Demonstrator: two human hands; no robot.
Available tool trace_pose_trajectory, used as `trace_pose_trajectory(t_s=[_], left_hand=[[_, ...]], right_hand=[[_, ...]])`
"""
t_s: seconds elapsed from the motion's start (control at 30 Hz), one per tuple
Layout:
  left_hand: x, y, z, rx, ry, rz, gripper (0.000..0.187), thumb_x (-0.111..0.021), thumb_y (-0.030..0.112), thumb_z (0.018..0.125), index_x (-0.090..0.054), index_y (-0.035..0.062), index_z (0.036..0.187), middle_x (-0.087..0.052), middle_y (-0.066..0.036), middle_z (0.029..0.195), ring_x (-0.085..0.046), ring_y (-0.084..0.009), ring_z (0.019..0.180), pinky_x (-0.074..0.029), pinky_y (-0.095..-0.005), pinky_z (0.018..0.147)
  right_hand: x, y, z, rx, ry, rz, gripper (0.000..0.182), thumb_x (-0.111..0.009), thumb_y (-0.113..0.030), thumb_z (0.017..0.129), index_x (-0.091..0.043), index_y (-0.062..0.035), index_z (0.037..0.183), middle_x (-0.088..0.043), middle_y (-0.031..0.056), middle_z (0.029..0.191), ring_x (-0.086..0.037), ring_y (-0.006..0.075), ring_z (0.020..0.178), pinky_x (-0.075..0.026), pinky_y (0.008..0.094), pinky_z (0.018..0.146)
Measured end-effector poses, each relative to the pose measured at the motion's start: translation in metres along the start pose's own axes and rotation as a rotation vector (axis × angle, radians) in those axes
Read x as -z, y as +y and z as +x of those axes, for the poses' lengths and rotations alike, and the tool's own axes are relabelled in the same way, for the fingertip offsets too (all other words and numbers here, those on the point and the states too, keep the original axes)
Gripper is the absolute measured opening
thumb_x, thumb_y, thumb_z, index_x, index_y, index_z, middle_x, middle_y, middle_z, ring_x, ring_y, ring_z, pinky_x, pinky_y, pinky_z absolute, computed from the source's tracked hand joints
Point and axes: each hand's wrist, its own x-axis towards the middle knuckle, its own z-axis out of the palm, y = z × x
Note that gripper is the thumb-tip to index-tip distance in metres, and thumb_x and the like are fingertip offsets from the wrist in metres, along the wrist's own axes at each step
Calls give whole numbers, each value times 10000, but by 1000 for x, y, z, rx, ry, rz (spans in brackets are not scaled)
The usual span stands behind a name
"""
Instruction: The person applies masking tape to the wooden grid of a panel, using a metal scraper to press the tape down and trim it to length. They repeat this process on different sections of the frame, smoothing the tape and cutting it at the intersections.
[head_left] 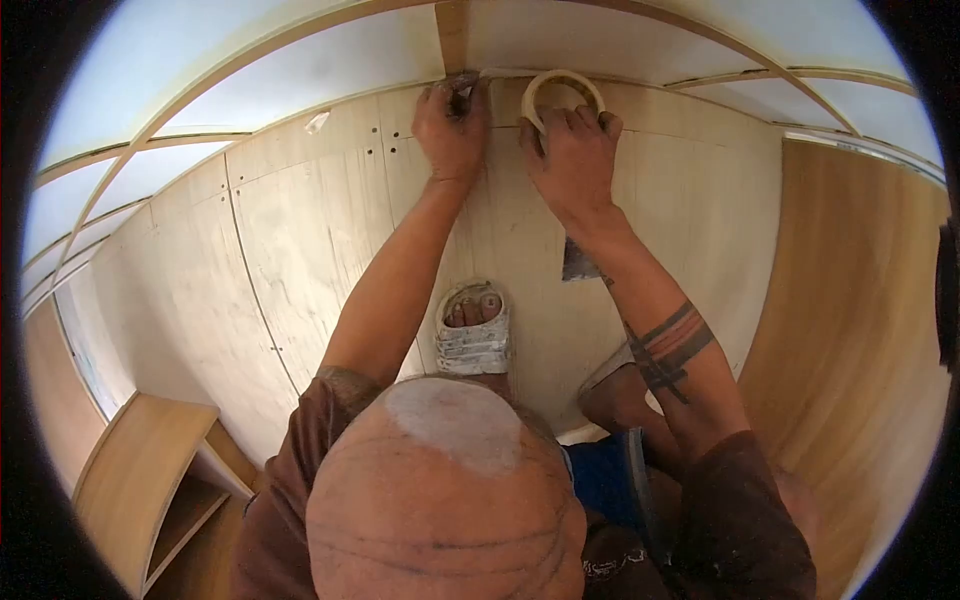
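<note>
My right hand (pixel 578 165) grips a roll of masking tape (pixel 532 97) by its near rim, with the ring standing up against the panel edge. Beside it, my left hand (pixel 452 135) has its thumb and fingers closed together at the foot of a wooden upright (pixel 452 40). A thin pale strip of tape (pixel 500 73) runs along the edge between this hand and the roll. The fingertips partly hide what they pinch. Below my right wrist a dark grey flat piece (pixel 578 262) lies on the pale plywood (pixel 330 250), partly covered by the forearm.
White panels framed by wooden strips (pixel 340 118) curve across the far side. A foot in a white-smeared sandal (pixel 472 335) rests on the plywood. At lower left stands a wooden shelf unit (pixel 150 470); a brown wood panel (pixel 850 330) is on the right. My head covers the bottom middle.
</note>
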Motion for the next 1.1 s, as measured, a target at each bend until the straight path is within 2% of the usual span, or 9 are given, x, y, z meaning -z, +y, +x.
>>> trace_pose_trajectory(t_s=[0.2, 0.43, 0.6, 0.63, 0.87, 0.93, 0.97, 1.03, 1.1], left_hand=[[-3, -2, 1, -29, 29, 35, 147, -868, 152, 832, -776, 85, 925, -718, -68, 759, -641, -235, 665, -519, -381, 627], [-2, -3, 3, 17, 28, 4, 150, -873, 167, 830, -780, 78, 908, -734, -69, 761, -662, -213, 624, -528, -346, 616], [-2, 1, 5, 64, 20, 28, 157, -871, 181, 837, -786, 69, 907, -771, -75, 791, -682, -196, 593, -536, -326, 601], [-1, 4, 6, 118, 5, 29, 158, -869, 185, 840, -787, 67, 904, -782, -77, 801, -687, -197, 583, -541, -325, 599], [3, 9, 9, 132, -6, -3, 172, -863, 198, 847, -782, 55, 897, -790, -84, 810, -699, -198, 581, -549, -326, 604], [7, 11, 10, 203, -85, 34, 234, -870, 238, 866, -799, 35, 957, -810, -92, 867, -765, -194, 726, -586, -316, 747], [6, 12, 11, 203, -85, 34, 234, -870, 238, 866, -799, 35, 957, -810, -92, 867, -765, -194, 726, -586, -316, 747], [2, 10, 11, 140, -17, 6, 198, -854, 221, 854, -777, 43, 893, -787, -97, 802, -712, -212, 591, -554, -330, 615], [2, 12, 10, 164, -23, 10, 202, -855, 222, 853, -775, 41, 891, -787, -100, 800, -716, -216, 595, -556, -330, 619]], right_hand=[[-11, -1, 4, -8, 87, 8, 249, -741, -264, 931, -755, -19, 971, -734, 159, 852, -679, 333, 846, -407, 494, 920], [-14, -5, 9, -30, 51, 19, 284, -735, -295, 925, -757, -17, 979, -734, 175, 863, -686, 344, 859, -418, 491, 931], [-15, -5, 11, -15, 126, 39, 288, -729, -296, 922, -761, -18, 989, -739, 187, 894, -687, 349, 873, -409, 497, 928], [-15, -5, 11, -16, 126, 38, 288, -729, -296, 922, -761, -18, 989, -739, 187, 894, -687, 349, 873, -409, 497, 928], [-16, -4, 11, -56, 44, 27, 297, -735, -298, 924, -765, -14, 1002, -738, 201, 896, -700, 344, 901, -414, 495, 911], [-17, -4, 12, -59, 32, 14, 297, -737, -295, 922, -766, -12, 1005, -739, 201, 900, -701, 343, 903, -417, 495, 907], [-18, -5, 13, -53, 58, 16, 293, -740, -291, 918, -767, -14, 1008, -740, 196, 905, -700, 341, 899, -419, 493, 907], [-21, -6, 13, -47, 83, 18, 289, -743, -287, 915, -769, -16, 1011, -742, 192, 909, -699, 339, 896, -422, 492, 906], [-23, -8, 14, -46, 137, 14, 285, -738, -289, 917, -770, -22, 1012, -741, 180, 908, -696, 337, 894, -424, 489, 912]])
